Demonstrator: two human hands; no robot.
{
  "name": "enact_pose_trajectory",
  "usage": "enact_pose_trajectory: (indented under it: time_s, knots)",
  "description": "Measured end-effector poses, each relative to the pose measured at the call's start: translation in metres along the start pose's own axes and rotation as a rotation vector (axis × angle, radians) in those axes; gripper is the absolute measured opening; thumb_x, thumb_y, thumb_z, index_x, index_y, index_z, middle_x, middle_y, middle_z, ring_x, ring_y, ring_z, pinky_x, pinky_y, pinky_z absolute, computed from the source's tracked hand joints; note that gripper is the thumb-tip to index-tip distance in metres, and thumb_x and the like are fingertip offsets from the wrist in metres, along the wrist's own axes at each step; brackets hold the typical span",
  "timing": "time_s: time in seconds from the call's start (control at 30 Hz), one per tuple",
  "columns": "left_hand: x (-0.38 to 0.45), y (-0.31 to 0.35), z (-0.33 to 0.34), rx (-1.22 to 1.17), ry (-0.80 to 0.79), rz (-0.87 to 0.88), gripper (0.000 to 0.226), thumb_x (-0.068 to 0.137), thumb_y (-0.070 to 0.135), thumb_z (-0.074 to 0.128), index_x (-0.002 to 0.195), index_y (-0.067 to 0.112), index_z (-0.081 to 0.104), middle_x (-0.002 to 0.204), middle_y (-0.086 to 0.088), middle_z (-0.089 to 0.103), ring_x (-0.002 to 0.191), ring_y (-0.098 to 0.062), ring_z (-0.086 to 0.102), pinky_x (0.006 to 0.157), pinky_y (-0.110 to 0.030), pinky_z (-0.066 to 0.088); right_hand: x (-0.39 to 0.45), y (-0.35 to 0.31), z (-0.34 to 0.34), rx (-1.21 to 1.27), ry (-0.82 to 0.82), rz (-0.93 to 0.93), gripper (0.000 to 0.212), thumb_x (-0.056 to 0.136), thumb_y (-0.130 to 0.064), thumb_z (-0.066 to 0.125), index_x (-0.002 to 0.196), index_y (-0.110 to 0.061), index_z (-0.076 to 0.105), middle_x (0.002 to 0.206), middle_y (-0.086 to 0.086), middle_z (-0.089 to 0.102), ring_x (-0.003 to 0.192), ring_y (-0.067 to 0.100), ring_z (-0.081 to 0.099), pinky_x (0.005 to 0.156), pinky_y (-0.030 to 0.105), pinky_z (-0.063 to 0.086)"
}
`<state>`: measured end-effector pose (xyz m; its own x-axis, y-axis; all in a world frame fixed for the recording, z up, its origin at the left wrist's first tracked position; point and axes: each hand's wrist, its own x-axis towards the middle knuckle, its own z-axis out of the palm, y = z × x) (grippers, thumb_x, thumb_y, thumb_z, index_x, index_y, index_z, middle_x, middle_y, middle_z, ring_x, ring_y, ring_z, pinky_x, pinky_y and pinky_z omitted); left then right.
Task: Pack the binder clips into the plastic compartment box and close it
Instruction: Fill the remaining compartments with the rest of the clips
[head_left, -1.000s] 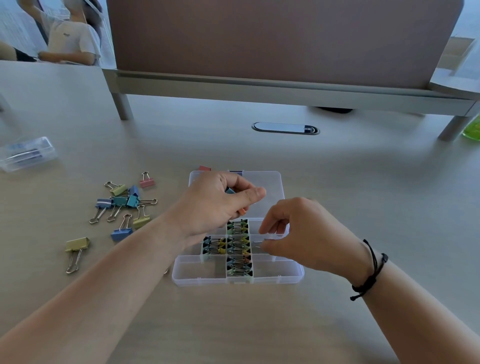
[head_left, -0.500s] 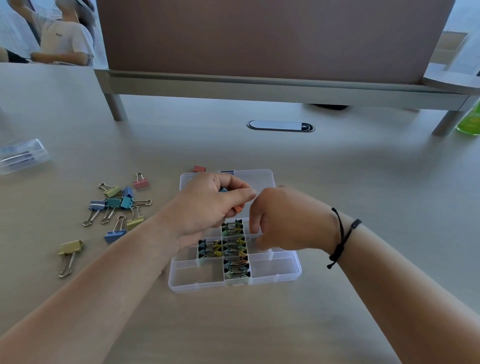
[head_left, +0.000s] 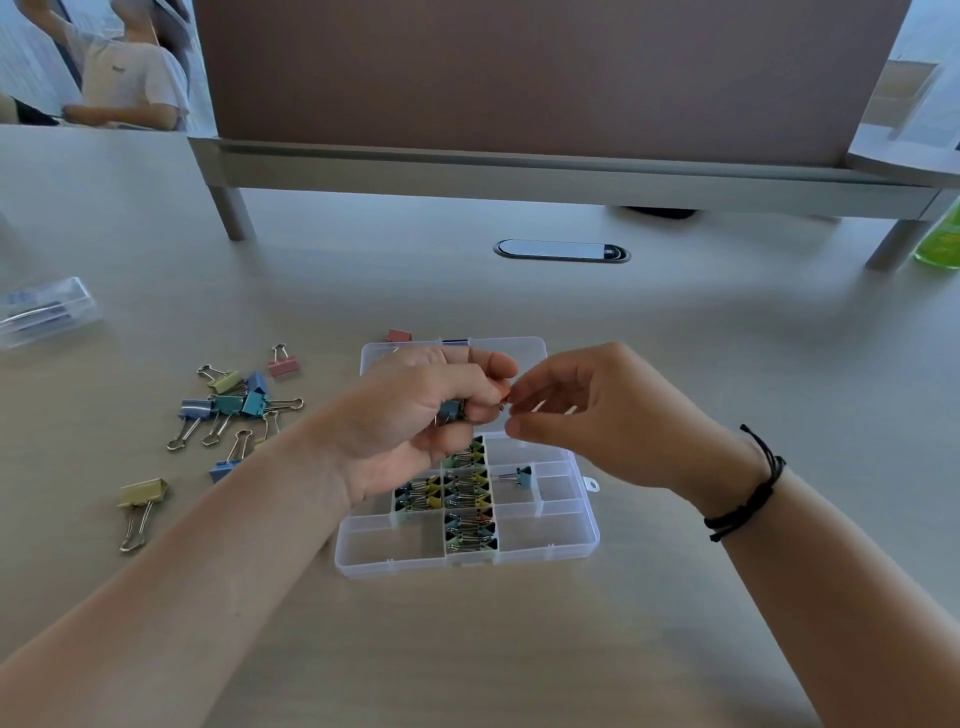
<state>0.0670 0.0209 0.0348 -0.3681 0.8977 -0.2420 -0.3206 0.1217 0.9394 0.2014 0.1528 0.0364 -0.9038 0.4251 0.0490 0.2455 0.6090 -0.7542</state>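
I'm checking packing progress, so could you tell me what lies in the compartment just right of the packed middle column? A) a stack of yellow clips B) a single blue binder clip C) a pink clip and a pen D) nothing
B: one blue binder clip lies alone in that compartment of the plastic compartment box, beside the filled middle column.

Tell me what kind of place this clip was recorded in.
Probably a shared office or workroom. A long pale desk has an oval cable grommet set in it, a brown divider panel on metal legs stands at its far edge, and another seated person is in the background.
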Motion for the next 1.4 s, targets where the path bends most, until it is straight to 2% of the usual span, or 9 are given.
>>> enact_pose_trajectory:
  time_s: [0.17,0.33,0.5,0.57,0.63,0.7,0.9,1.17,1.4]
  knots:
    - [-0.003,0.0,0.001,-0.099,-0.112,0.064,0.012,0.082,-0.002,0.069,0.09,0.006,0.068,0.07,-0.007,0.046,0.057,-0.008,0.039,0.037,-0.014,0.025,-0.007,-0.003,0.011,0.21,0.048,0.018,0.004,0.082,-0.018,0.077,0.086,-0.017,0.077,0.066,-0.007,0.073,0.053,-0.001,0.063,0.051,0.006,0.043]
    - [-0.005,0.0,0.004,0.038,-0.008,0.12,0.014,0.075,0.009,0.07,0.089,0.008,0.07,0.063,-0.002,0.054,0.053,-0.009,0.035,0.04,-0.016,0.027,-0.011,-0.007,0.012,0.266,0.143,0.001,0.011,0.083,-0.019,0.075,0.078,-0.009,0.076,0.06,-0.001,0.07,0.041,0.0,0.054,0.044,0.007,0.037]
    - [-0.004,0.001,-0.002,0.288,0.083,0.158,0.009,0.083,0.001,0.072,0.086,0.009,0.069,0.07,-0.009,0.052,0.048,-0.009,0.034,0.04,-0.017,0.024,-0.01,-0.003,0.007,0.17,0.129,-0.018,0.008,0.08,-0.021,0.078,0.074,-0.016,0.076,0.066,0.002,0.073,0.058,0.02,0.067,0.058,0.03,0.056]
    - [-0.006,0.002,-0.005,0.521,0.067,0.211,0.009,0.082,0.007,0.077,0.086,0.013,0.073,0.075,-0.008,0.061,0.048,-0.007,0.045,0.042,-0.016,0.035,-0.01,-0.001,0.004,0.131,0.083,-0.003,0.006,0.077,-0.022,0.08,0.073,-0.019,0.076,0.066,0.0,0.073,0.058,0.022,0.066,0.061,0.035,0.057]
    - [-0.007,0.003,-0.007,0.767,0.043,0.258,0.009,0.08,0.017,0.081,0.086,0.023,0.077,0.075,0.0,0.07,0.059,-0.004,0.059,0.055,-0.019,0.049,-0.011,0.0,0.0,0.087,0.0,0.017,0.006,0.076,-0.022,0.081,0.073,-0.021,0.076,0.064,-0.003,0.072,0.054,0.013,0.061,0.057,0.029,0.053]
    - [-0.007,0.001,-0.009,0.86,0.004,0.263,0.008,0.079,0.019,0.082,0.084,0.024,0.078,0.076,0.004,0.073,0.066,-0.003,0.063,0.064,-0.02,0.052,-0.013,0.0,-0.002,0.029,-0.078,0.03,0.007,0.077,-0.022,0.08,0.073,-0.02,0.075,0.061,-0.006,0.07,0.05,0.005,0.055,0.053,0.02,0.046]
    - [-0.007,-0.005,-0.008,1.006,-0.076,0.236,0.003,0.08,0.024,0.08,0.078,0.023,0.078,0.071,0.004,0.073,0.059,-0.011,0.06,0.059,-0.028,0.05,-0.015,0.0,0.001,-0.166,-0.196,0.017,0.006,0.079,-0.026,0.08,0.075,-0.024,0.075,0.065,-0.011,0.07,0.053,-0.003,0.059,0.053,0.011,0.045]
    - [-0.002,-0.013,-0.009,1.115,-0.046,0.185,0.003,0.075,0.027,0.077,0.073,0.027,0.075,0.067,0.004,0.069,0.054,-0.003,0.056,0.06,-0.033,0.053,-0.014,0.0,0.012,-0.24,-0.125,0.015,0.019,0.075,-0.036,0.082,0.064,-0.024,0.072,0.05,-0.014,0.059,0.048,-0.002,0.053,0.048,0.01,0.038]
    - [0.001,-0.015,-0.008,1.155,-0.04,0.183,0.003,0.076,0.025,0.079,0.077,0.025,0.076,0.066,0.01,0.071,0.054,0.001,0.058,0.057,-0.019,0.049,-0.009,-0.002,0.021,-0.289,-0.094,0.052,0.025,0.071,-0.034,0.083,0.065,-0.014,0.07,0.056,-0.002,0.065,0.044,0.008,0.052,0.043,0.015,0.041]
